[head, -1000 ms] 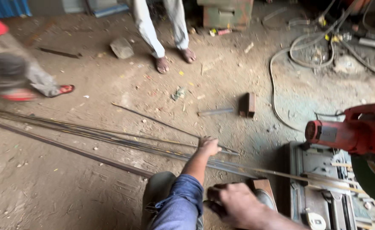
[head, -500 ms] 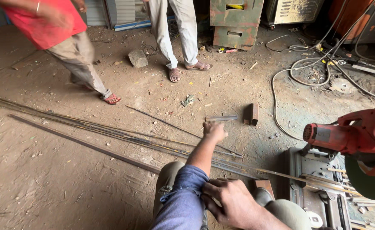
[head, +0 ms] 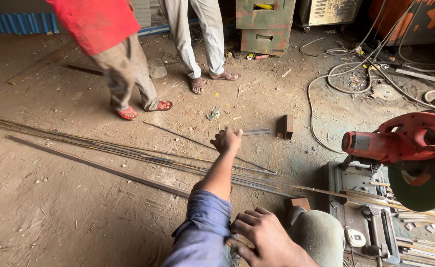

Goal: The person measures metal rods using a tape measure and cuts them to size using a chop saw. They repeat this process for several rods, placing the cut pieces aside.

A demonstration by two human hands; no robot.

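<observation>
Across the dirt floor [head: 54,207] a bundle of long steel rods [head: 128,153] runs toward the red chop saw [head: 405,148] at right, its disc raised off the bed. Two people stand beyond. Left hand [head: 227,141] reaches out over the rods, fingers curled loosely; whether it grips anything I cannot tell. Right hand [head: 264,237] rests spread on the blue sleeve [head: 205,232], holding nothing. Judgement: grasp one rod low, slide it along its length, keep clear of the disc.

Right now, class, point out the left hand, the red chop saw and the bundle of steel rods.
left hand [head: 227,140]: head view, knuckles.
red chop saw [head: 400,141]: head view, motor housing.
bundle of steel rods [head: 128,153]: head view, mid-length.
</observation>
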